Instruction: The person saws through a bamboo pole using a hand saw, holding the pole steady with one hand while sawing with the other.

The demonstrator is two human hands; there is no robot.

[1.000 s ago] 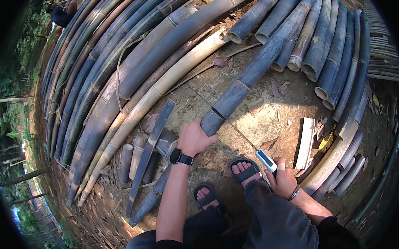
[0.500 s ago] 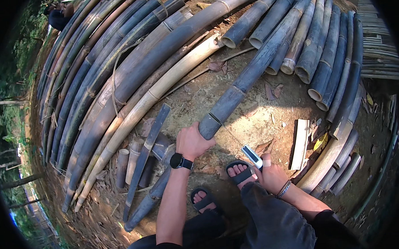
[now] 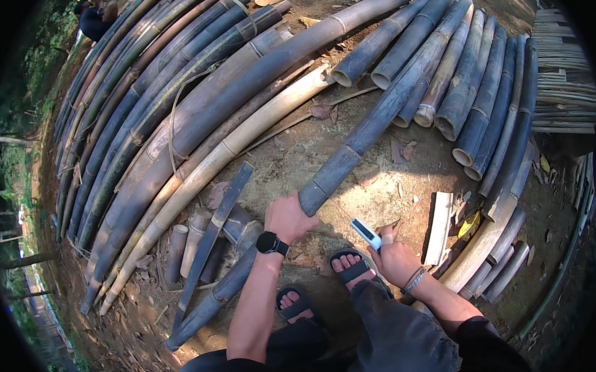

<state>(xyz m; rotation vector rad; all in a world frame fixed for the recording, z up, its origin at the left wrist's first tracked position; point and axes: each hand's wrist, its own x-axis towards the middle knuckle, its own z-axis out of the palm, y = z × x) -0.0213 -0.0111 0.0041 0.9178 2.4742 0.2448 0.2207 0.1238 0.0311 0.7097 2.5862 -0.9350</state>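
Observation:
My left hand (image 3: 289, 217), with a dark watch on its wrist, is closed round the near end of a long grey bamboo pole (image 3: 356, 141). The pole slants away to the upper right, its far part resting among other poles. A thin dark cut line crosses it just beyond my fist. In my right hand (image 3: 395, 258) is a hand saw (image 3: 365, 233), gripped by its white and dark handle. Its narrow blade shows nearly edge-on, running toward the pole near the cut. Whether the teeth touch the bamboo cannot be made out.
Long bamboo poles (image 3: 241, 99) lie stacked at the left. Shorter cut poles (image 3: 457, 106) fan out at the far right. Offcuts (image 3: 195, 240) and a thick pole (image 3: 216, 299) lie by my left forearm. A split bamboo piece (image 3: 438, 228) is at the right. My sandalled feet (image 3: 351, 265) stand close below the saw.
The saw handle has come closer to the pole, with my right hand behind it. The dark gap at the cut looks narrower. My left hand keeps its grip; the whole view has shifted slightly.

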